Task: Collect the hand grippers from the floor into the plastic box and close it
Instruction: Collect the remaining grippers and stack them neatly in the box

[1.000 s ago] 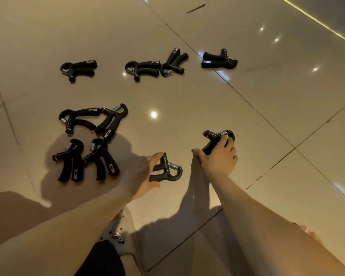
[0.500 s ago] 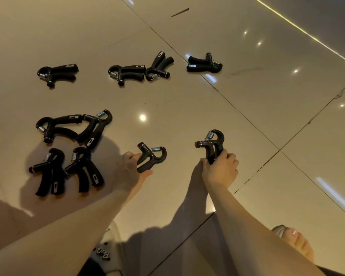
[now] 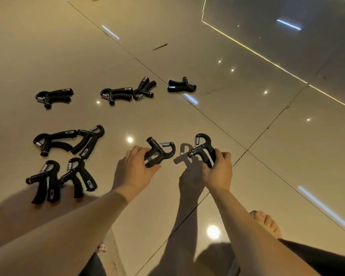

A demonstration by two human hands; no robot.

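Just above the tiled floor [image 3: 247, 108], the left hand [image 3: 134, 168] is gripping one hand gripper [image 3: 160, 153] by its handles and the right hand [image 3: 219, 170] is clutching a second hand gripper [image 3: 204, 148], probably to carry both to the plastic box (out of view); eight remaining grippers [image 3: 54, 96] are lying nearby.

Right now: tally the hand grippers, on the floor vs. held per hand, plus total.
Hand grippers on the floor: 8
Hand gripper in left hand: 1
Hand gripper in right hand: 1
Total: 10
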